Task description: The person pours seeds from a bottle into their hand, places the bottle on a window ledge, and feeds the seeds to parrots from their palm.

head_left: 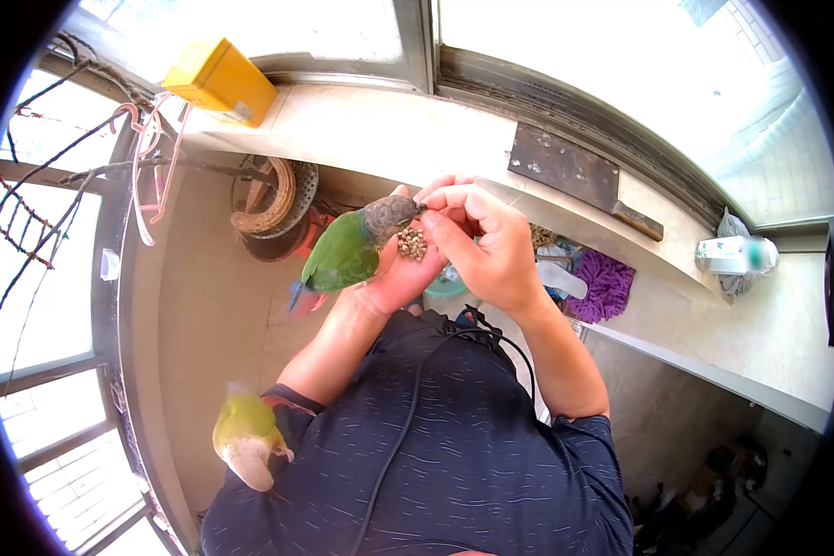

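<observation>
My left hand (405, 281) is turned palm up, cupping a small heap of pale seeds (411, 244). Its fingers are partly hidden behind my right hand. A green parrot (343, 252) with a grey head stands at the wrist and palm, its head stretched over the seeds. Thumb and fingertips of my right hand (480, 239) are pinched together at the parrot's beak; whatever is between them is too small to make out. On my left upper arm perches a second, yellow-green parrot (248, 434), away from both hands.
A yellow box (221, 82) stands on the window ledge (343, 116). Pink hangers (148, 176) and bare branches (42, 222) hang at left. Below the ledge are a pot with a wicker ring (269, 208) and a purple cloth (604, 285). A dark cable (408, 408) crosses my shirt.
</observation>
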Demonstrator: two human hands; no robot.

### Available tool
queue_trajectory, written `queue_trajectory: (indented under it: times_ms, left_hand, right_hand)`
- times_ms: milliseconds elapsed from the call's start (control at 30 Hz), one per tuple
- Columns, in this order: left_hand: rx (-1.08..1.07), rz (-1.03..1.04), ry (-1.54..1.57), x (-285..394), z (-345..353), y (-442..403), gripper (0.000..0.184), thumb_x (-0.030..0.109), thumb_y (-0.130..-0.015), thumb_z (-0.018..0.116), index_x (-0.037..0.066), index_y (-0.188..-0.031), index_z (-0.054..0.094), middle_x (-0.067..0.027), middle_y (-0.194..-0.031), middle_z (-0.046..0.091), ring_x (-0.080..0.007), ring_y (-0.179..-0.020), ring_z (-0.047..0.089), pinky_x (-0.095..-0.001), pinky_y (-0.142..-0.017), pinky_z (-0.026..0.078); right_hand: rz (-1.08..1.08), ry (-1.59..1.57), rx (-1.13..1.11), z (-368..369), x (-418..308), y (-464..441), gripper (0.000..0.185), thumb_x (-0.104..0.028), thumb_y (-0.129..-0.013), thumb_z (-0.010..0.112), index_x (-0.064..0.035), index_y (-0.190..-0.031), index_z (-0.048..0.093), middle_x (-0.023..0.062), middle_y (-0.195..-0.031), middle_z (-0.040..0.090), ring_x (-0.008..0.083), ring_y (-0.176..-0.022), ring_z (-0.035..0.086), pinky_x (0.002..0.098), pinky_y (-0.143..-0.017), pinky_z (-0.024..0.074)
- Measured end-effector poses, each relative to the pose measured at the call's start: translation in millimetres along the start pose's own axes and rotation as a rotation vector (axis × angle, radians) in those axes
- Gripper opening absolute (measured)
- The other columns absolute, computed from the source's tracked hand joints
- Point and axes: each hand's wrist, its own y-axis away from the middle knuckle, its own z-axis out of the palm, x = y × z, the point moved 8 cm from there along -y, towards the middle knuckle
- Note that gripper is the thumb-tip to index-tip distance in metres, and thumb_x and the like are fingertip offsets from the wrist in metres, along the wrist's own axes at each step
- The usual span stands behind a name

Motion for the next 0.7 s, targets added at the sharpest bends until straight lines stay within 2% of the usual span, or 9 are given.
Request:
queue_trajectory:
  times_ms: [200,433,633,700]
  left_hand:
    - [-0.007,0.031,-0.081,-0.3,5.0,0.9,0.057,0.032,-0.105,0.046,-0.002,-0.150,0.038,-0.0181,-0.156,0.039,-0.0334,-0.146,0.034,-0.0476,-0.124,0.025]
    - [-0.031,0.011,-0.107,-3.0,2.9,-0.1,0.060,0.036,-0.106,0.044,-0.001,-0.153,0.035,-0.0168,-0.160,0.035,-0.0346,-0.150,0.028,-0.0500,-0.125,0.021]
    - [-0.044,-0.023,-0.051,-7.6,8.7,1.4,0.058,0.034,-0.106,0.044,-0.001,-0.152,0.036,-0.0168,-0.159,0.037,-0.0342,-0.150,0.027,-0.0501,-0.124,0.022]
    - [-0.014,-0.012,-0.074,-8.8,12.4,2.8,0.056,0.034,-0.105,0.045,-0.001,-0.148,0.042,-0.0183,-0.156,0.041,-0.0313,-0.144,0.036,-0.0477,-0.123,0.025]
  right_hand:
    - [-0.008,0.026,0.006,-6.9,-0.5,5.9,0.012,-0.001,-0.095,0.065,0.0020,-0.106,0.064,0.0017,-0.086,0.068,0.0042,-0.076,0.059,0.0203,-0.067,0.0476]
    - [-0.149,0.066,0.055,-11.6,-11.2,12.1,0.013,-0.001,-0.092,0.067,0.0012,-0.104,0.064,-0.0006,-0.080,0.062,0.0039,-0.071,0.055,0.0206,-0.063,0.0456]
    - [-0.208,0.108,0.033,-7.8,-31.5,10.7,0.013,-0.001,-0.091,0.068,0.0010,-0.102,0.064,0.0013,-0.081,0.064,0.0042,-0.066,0.054,0.0210,-0.061,0.0450]
    - [-0.234,0.096,0.026,-5.7,-39.7,7.2,0.012,-0.001,-0.090,0.068,0.0007,-0.101,0.065,0.0015,-0.080,0.064,0.0039,-0.064,0.053,0.0211,-0.059,0.0446]
